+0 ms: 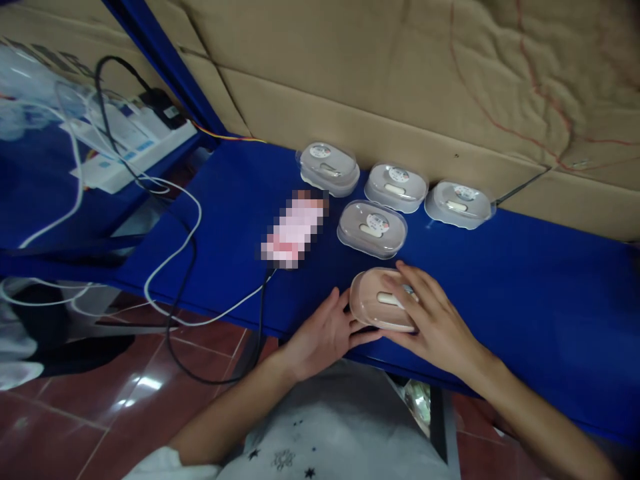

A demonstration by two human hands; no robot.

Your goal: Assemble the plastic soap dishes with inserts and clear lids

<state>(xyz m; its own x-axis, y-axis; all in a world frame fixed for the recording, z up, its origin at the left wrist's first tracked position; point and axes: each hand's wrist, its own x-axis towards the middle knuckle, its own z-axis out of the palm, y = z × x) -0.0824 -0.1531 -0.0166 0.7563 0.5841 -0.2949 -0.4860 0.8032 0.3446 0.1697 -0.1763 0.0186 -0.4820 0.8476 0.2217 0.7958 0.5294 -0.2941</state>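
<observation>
At the near edge of the blue table, a pinkish oval plastic box (pixel 367 308) with a clear lid and a small white bar on top sits between both hands. My right hand (pixel 437 320) is curled over its right end, fingers across the lid and thumb along the near side. On the left, my left hand (pixel 327 337) holds the box's end, its fingers partly hidden at the lower side. Just beyond stands a greyish oval box (pixel 372 230) with a round label on its clear lid. Part of the held box's label is covered by my right hand.
Three more oval boxes, left (pixel 329 170), middle (pixel 397 188) and right (pixel 460 205), line the cardboard wall (pixel 350 87). A pixelated phone-like object (pixel 295 230) lies left, with a black cable and a white cable (pixel 200 323) near it. A power strip (pixel 135 160) stands far left.
</observation>
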